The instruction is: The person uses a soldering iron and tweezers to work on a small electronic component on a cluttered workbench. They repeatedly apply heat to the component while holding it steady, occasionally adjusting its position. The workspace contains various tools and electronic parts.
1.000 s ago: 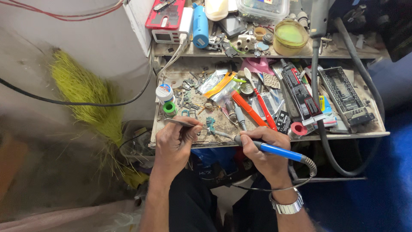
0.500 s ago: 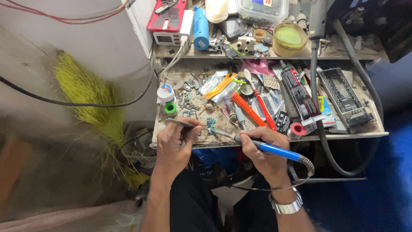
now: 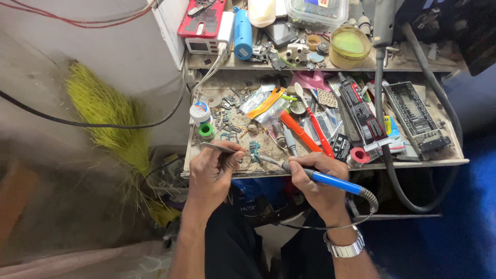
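Note:
My right hand (image 3: 318, 181) grips a blue-handled soldering iron (image 3: 330, 181), its metal tip pointing left toward a small green circuit board (image 3: 254, 151) near the front edge of the cluttered bench (image 3: 413, 161). My left hand (image 3: 212, 173) pinches metal tweezers (image 3: 219, 148) whose points reach toward the same board. Both hands rest at the bench's front edge, close together. A metal watch (image 3: 345, 248) sits on my right wrist.
The bench holds several tools: red and orange-handled drivers (image 3: 305, 132), a solder spool (image 3: 358, 156), small jars (image 3: 200, 112) and a black tube (image 3: 361, 113). A shelf behind carries a red device (image 3: 202, 20), blue cylinder (image 3: 242, 26) and yellow-lidded tub (image 3: 350, 46). A yellow broom (image 3: 108, 113) leans left.

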